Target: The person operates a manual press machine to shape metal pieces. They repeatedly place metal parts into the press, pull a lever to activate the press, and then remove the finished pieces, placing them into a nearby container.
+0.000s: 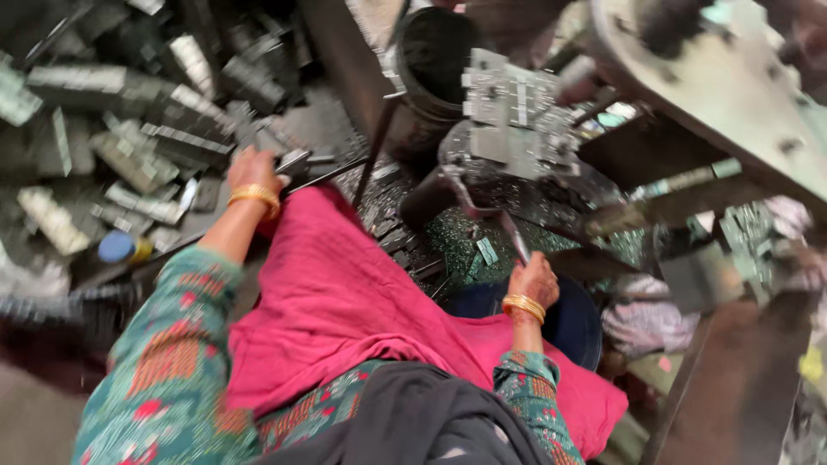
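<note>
At ten o'clock lies a heap of grey metal stacks (129,146), long blocks with pale, ribbed edges, piled at all angles; at its lower edge, toward nine o'clock, sits a small blue cap with a yellow rim (121,248). The left hand (256,169), a gold bangle at the wrist, stretches out toward eleven o'clock with the arm nearly straight, and rests at the edge of that heap, touching a thin dark metal strip (297,164); whether its fingers pinch the strip or only lie on it, I cannot tell. The right hand (534,280), also bangled, is raised at three o'clock, fingers curled together around a slim metal rod (513,237) that runs up toward the stamped metal plate (512,116) at one o'clock. A pink cloth (345,301) covers the lap between both arms.
</note>
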